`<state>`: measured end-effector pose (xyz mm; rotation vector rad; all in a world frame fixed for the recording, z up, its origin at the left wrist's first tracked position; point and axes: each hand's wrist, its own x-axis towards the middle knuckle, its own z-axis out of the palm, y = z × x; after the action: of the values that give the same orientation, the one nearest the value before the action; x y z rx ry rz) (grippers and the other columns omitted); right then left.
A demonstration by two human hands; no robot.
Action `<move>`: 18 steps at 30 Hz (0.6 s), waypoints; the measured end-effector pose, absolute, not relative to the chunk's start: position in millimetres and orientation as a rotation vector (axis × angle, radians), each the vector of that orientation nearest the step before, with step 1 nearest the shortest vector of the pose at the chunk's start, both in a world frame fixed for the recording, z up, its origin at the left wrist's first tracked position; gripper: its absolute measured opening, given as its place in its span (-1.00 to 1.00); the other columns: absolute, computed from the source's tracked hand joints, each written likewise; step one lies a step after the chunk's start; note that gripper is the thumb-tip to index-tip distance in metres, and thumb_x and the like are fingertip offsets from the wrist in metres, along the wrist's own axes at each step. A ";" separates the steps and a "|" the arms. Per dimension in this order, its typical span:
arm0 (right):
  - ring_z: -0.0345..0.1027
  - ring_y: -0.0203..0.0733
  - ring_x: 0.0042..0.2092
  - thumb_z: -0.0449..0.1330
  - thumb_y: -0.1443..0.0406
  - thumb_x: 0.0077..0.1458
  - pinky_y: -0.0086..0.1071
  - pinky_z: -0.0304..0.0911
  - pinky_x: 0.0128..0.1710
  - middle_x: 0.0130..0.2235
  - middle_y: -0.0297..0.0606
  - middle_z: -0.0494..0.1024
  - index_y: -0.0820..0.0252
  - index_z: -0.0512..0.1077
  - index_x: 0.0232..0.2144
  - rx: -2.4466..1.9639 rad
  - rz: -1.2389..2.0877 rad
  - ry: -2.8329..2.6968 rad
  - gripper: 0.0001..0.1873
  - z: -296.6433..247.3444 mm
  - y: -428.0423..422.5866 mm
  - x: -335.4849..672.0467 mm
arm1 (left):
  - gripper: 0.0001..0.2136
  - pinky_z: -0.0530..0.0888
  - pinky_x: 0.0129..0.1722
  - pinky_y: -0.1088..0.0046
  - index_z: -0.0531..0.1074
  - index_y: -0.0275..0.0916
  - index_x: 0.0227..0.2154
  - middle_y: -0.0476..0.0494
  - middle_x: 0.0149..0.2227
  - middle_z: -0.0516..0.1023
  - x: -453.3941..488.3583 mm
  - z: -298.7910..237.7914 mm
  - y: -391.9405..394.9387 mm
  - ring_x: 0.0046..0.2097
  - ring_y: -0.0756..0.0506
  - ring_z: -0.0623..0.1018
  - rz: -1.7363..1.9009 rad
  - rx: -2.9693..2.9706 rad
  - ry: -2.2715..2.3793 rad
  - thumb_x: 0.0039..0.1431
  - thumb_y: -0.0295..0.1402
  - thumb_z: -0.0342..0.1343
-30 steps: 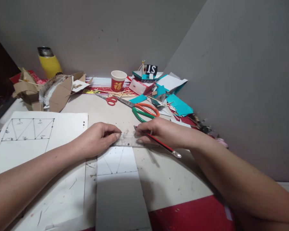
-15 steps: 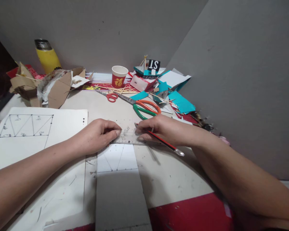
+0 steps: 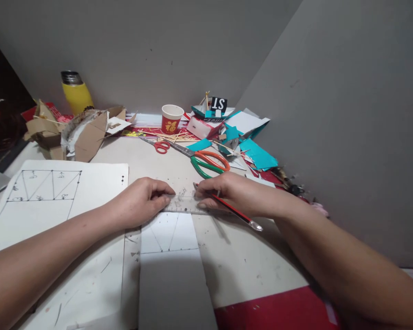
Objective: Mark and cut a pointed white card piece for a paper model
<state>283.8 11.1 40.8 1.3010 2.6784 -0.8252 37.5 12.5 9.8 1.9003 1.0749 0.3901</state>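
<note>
Head camera, then: what is the left hand (image 3: 142, 199) doing?

Its fingers curl toward the thumb, tips down on a clear ruler (image 3: 182, 204). I can't tell whether it pinches the ruler or only presses it.

And the right hand (image 3: 232, 193)?

It pinches a red and black pencil (image 3: 233, 209) between thumb and fingers, dark tip pointing left, pale end toward the near right. The thumb sits at the ruler, close to its right part.

Where does the ruler lie?

Mid-surface, crosswise over a white strip (image 3: 174, 286) that runs toward the near edge of the tabletop (image 3: 246, 277). Pencil lines show on the strip just below the ruler: two slanting ones and one across.

What lies left of that?

A large paper (image 3: 101, 183) along the left edge, with a box of zigzag lines drawn near its far left corner. The left forearm crosses over it.

And beyond the hands?

Scissors with orange and green handles (image 3: 211, 160), just past the right hand; smaller red-handled scissors (image 3: 162, 147) near them. A red and white cup (image 3: 172, 120) stands by the far edge, a yellow bottle (image 3: 77, 97) toward the far left corner.
</note>
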 end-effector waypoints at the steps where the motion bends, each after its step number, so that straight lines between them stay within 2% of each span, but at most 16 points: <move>1: 0.21 -0.27 -0.42 0.11 0.23 0.20 -0.41 0.05 -0.44 -0.45 -0.33 0.41 0.19 0.38 -0.42 1.301 -0.823 2.679 -0.81 40.6 11.4 284.0 | -0.74 0.36 -0.39 0.44 0.58 -0.31 -0.17 -0.10 -0.38 0.61 37.5 9.5 12.5 -0.40 -0.05 0.45 0.394 1.904 1.072 0.18 -0.37 0.04; 7: 0.26 -0.25 -0.39 0.12 0.23 0.20 -0.40 0.08 -0.41 -0.41 -0.28 0.48 0.21 0.42 -0.37 1.299 -0.815 2.691 -0.83 41.3 10.8 282.6 | -0.76 0.34 -0.43 0.45 0.58 -0.27 -0.19 -0.05 -0.45 0.58 36.7 9.6 12.1 -0.47 -0.03 0.40 0.397 1.903 1.085 0.17 -0.37 0.05; 12: 0.19 -0.26 -0.42 0.10 0.21 0.18 -0.40 0.06 -0.44 -0.46 -0.31 0.40 0.19 0.37 -0.43 1.314 -0.811 2.672 -0.80 43.6 9.5 279.9 | -0.74 0.35 -0.42 0.44 0.59 -0.27 -0.17 -0.01 -0.53 0.53 36.3 9.0 11.9 -0.50 -0.03 0.37 0.383 1.880 1.089 0.18 -0.34 0.05; 18: 0.16 -0.28 -0.43 0.11 0.24 0.17 -0.42 0.04 -0.46 -0.47 -0.34 0.36 0.19 0.35 -0.44 1.329 -0.827 2.667 -0.82 46.0 8.4 280.2 | -0.73 0.33 -0.43 0.43 0.58 -0.29 -0.15 -0.01 -0.52 0.50 36.4 9.2 12.9 -0.50 -0.03 0.35 0.372 1.857 1.090 0.18 -0.33 0.05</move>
<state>280.2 8.4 46.0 1.3290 2.6674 -0.8269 36.4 12.9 9.2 1.8573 1.0903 0.3722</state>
